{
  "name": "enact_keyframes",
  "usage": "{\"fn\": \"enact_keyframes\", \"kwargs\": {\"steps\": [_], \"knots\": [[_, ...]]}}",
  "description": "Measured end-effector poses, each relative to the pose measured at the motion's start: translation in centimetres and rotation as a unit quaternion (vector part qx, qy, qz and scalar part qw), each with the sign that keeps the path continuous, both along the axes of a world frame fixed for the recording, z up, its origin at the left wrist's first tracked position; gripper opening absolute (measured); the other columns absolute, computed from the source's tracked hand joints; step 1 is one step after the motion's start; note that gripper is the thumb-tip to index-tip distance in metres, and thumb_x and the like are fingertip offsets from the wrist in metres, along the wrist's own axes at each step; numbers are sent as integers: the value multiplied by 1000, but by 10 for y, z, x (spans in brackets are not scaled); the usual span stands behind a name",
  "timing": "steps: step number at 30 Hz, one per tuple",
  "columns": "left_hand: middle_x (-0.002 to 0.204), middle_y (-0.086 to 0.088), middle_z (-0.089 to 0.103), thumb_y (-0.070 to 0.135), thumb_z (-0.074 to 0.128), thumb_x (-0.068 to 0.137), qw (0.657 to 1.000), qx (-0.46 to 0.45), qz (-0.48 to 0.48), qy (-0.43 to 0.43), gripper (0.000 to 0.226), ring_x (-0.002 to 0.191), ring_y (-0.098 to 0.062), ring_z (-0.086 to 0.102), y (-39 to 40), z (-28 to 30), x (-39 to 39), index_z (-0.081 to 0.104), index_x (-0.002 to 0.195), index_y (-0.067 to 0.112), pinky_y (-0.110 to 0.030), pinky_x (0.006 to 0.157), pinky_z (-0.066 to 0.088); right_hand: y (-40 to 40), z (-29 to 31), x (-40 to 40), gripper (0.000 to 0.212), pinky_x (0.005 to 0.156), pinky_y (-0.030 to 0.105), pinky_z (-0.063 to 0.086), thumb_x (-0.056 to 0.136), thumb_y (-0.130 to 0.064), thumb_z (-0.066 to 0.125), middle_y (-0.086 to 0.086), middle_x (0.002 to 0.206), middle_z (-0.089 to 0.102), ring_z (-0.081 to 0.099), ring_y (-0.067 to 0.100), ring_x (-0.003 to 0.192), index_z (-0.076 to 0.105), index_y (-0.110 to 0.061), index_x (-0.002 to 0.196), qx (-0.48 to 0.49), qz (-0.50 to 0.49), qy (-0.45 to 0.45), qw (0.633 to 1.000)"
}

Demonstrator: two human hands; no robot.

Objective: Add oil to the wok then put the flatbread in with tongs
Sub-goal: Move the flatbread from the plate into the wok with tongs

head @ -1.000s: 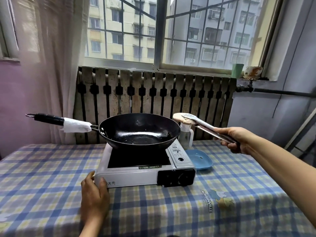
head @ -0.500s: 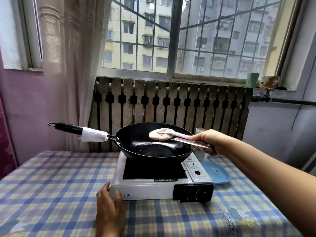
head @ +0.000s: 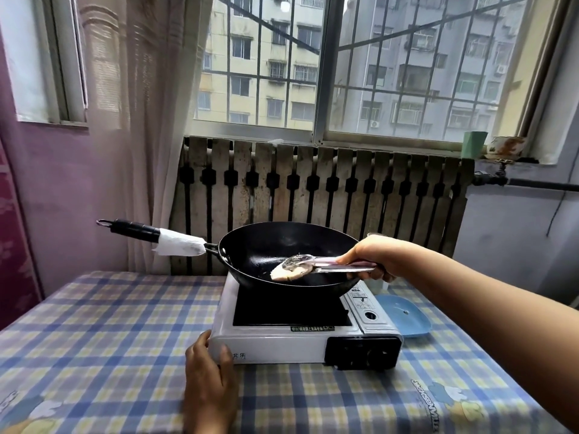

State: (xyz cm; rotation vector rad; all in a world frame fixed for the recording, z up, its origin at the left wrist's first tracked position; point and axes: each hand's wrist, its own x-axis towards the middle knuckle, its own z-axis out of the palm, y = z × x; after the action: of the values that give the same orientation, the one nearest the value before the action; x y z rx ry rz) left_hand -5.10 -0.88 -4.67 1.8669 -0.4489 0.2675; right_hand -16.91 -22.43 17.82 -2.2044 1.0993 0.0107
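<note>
The right hand (head: 372,256) squeezes the tongs (head: 326,264) shut, and the tongs pinch the flatbread (head: 286,272). A second ago the flatbread was out past the right rim of the wok (head: 282,245), up in the air. Half a second ago it was over the wok, but high. Now it is low inside the wok, near the front wall. I cannot tell if it touches the black metal yet.

The left hand (head: 208,371) lies flat with its fingers together, thumb against the front left corner of the stove (head: 282,343), and it has stayed there the whole time. It looks like it keeps the stove from sliding.

The bottom of the wok shines, so I think the oil is in already. The job is almost done. What is left, I think, is to open the tongs and let the flatbread lie down. Hot oil might splash, so it should go down gently.

The blue dish (head: 404,314) sits just right of the stove.
</note>
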Motion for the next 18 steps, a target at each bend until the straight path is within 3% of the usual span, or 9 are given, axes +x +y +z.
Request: {"fn": "enact_keyframes", "kwargs": {"steps": [5,9,15,18], "knots": [[134,-17,42,43,28,89,1000,12,0,5,56,112,-30,49,-1,0,-1,37,133,10,-43,85,39,-3,2,2,40,41,17,19,83,-43,61,-3,32,45,30,8,26,62,-12,58,-4,5,36,999],[134,-16,42,57,19,80,1000,9,-1,2,72,112,-30,49,-1,2,-2,36,134,11,-42,84,40,-3,3,4,45,42,16,18,83,-47,58,-1,33,45,30,8,25,56,-13,54,6,-3,40,999],[133,-16,42,58,19,83,1000,10,3,-1,71,111,-30,49,-1,1,-2,35,133,11,-42,85,41,-2,8,0,65,44,17,16,85,-50,53,-1,33,43,28,8,27,52,-14,31,8,-11,58,998],[134,-16,42,55,20,82,1000,12,2,3,69,112,-28,48,-1,2,-3,35,134,11,-41,86,41,-2,12,0,59,45,18,16,84,-53,52,-1,35,43,28,9,29,53,-12,41,0,-15,76,997]]}}
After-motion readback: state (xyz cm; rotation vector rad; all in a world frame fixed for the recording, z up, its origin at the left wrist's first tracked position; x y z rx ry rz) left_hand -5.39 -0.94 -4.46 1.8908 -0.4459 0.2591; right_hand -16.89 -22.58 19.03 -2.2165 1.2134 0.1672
